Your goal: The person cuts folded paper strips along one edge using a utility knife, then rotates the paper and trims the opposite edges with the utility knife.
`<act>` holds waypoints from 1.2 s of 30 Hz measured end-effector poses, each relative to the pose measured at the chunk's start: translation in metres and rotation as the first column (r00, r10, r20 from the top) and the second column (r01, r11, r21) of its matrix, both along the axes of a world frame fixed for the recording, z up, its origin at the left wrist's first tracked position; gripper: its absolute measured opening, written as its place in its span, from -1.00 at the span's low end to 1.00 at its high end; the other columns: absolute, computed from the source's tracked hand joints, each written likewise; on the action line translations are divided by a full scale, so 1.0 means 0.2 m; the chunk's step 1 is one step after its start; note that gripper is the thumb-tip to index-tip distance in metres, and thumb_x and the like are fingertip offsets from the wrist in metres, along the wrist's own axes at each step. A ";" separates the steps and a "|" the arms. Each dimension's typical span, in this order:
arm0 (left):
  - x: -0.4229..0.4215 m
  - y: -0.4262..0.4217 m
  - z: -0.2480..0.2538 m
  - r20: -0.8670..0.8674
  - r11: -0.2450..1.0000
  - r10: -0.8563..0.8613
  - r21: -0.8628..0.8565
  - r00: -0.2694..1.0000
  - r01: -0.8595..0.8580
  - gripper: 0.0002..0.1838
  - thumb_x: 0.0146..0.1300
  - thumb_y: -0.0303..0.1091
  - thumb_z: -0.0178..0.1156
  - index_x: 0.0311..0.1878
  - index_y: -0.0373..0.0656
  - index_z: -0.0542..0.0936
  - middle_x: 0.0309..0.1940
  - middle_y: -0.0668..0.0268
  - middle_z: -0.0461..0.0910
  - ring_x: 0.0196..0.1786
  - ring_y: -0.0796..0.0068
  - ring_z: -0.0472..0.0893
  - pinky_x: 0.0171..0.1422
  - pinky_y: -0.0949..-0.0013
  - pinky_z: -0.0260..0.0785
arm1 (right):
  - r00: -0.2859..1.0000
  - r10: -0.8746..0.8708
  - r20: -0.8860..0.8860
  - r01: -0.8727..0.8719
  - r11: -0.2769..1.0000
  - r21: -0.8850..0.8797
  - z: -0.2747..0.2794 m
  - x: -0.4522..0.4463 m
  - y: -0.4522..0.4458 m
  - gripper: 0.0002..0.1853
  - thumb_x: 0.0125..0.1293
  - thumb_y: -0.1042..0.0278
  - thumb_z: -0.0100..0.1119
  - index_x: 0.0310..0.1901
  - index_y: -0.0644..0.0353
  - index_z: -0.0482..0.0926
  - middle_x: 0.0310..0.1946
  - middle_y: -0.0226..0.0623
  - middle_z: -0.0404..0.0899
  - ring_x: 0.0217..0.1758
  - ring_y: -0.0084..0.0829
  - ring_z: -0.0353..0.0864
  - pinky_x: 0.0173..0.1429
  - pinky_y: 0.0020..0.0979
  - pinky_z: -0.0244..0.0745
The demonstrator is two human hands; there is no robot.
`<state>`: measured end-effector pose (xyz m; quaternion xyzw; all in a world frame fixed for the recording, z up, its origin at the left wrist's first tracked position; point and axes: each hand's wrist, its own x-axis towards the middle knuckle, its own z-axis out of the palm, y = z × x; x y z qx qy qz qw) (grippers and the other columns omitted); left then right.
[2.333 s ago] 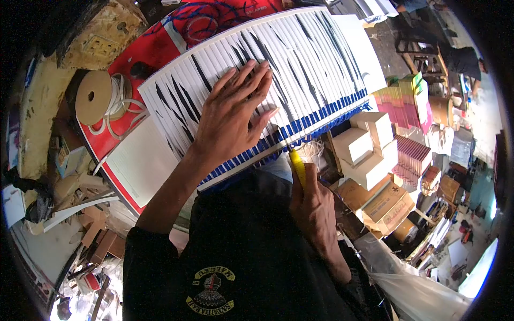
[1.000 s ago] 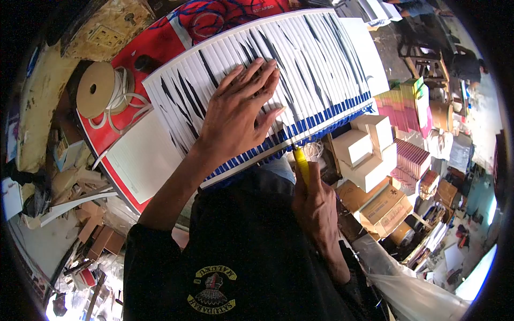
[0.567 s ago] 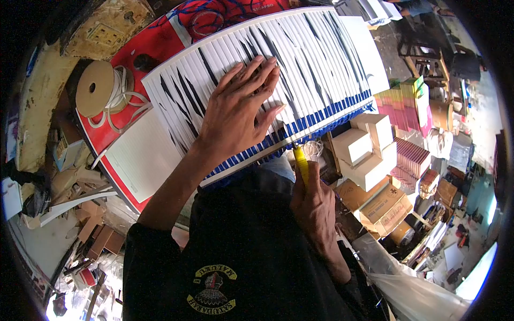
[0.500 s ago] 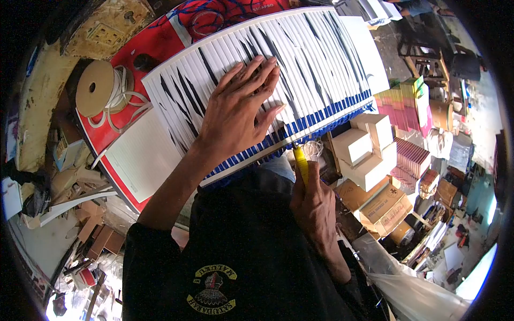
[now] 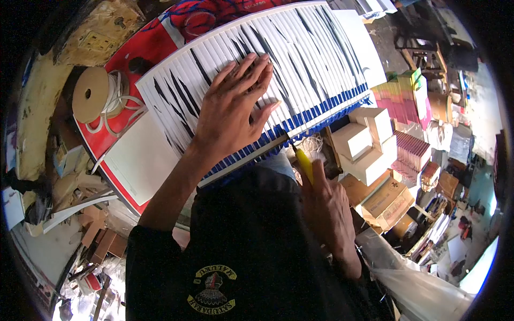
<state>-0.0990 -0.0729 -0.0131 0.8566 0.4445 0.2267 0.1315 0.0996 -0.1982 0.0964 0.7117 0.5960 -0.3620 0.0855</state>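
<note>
My left hand lies flat, fingers spread, on a long row of thin white booklets packed side by side, with dark gaps between some of them. Along their near edge runs a band of blue pieces. In my right hand is a yellow-handled knife. Its narrow dark tip is at the near edge of the row, beside the blue band. The exact contact at the tip is too small to make out.
A red board lies under the row. On it, at the left, stands a spool of white tape. White blocks, a cardboard box and pink stacks stand at the right. Plastic sheeting hangs lower right.
My right hand and the knife have shifted a little right and down, and the knife's tip has moved left along the near edge. My left hand stays flat on the booklets.
</note>
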 end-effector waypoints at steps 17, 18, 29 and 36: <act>-0.01 0.00 0.01 0.015 1.000 -0.022 -0.002 1.000 0.022 -0.35 0.43 -0.14 0.20 0.48 -0.29 0.39 0.53 0.07 0.33 0.59 0.03 0.27 0.65 -0.06 0.03 | 0.991 -0.019 -0.133 0.060 0.948 0.312 -0.12 -0.04 -0.09 -0.70 0.48 0.47 0.16 0.17 0.19 0.39 -0.45 0.14 0.66 -0.50 0.07 0.69 -0.45 -0.02 0.49; -0.01 0.00 0.01 0.016 1.000 -0.017 -0.003 1.000 0.017 -0.35 0.43 -0.14 0.20 0.48 -0.29 0.39 0.53 0.07 0.33 0.59 0.03 0.27 0.65 -0.06 0.03 | 0.988 -0.017 -0.152 0.062 0.954 0.292 -0.11 -0.04 -0.08 -0.69 0.47 0.49 0.15 0.18 0.22 0.38 -0.45 0.14 0.66 -0.51 0.07 0.69 -0.45 -0.02 0.49; -0.01 0.00 0.00 0.041 1.000 -0.017 0.003 0.999 0.016 -0.36 0.42 -0.14 0.21 0.47 -0.29 0.40 0.53 0.07 0.33 0.58 0.04 0.28 0.64 -0.06 0.05 | 0.990 0.042 -0.136 0.010 0.932 0.362 -0.15 -0.04 -0.11 -0.64 0.41 0.55 0.16 0.19 0.29 0.34 -0.45 0.13 0.65 -0.51 0.08 0.67 -0.44 -0.02 0.50; -0.01 0.00 -0.01 0.008 0.999 -0.017 0.035 1.000 0.017 -0.35 0.44 -0.11 0.19 0.47 -0.28 0.40 0.53 0.07 0.33 0.58 0.03 0.28 0.64 -0.06 0.05 | 0.989 0.103 -0.106 -0.076 0.970 0.233 -0.08 0.01 -0.12 -0.20 0.28 0.53 0.22 0.51 0.28 0.05 -0.42 0.12 0.61 -0.47 0.12 0.63 -0.41 0.02 0.51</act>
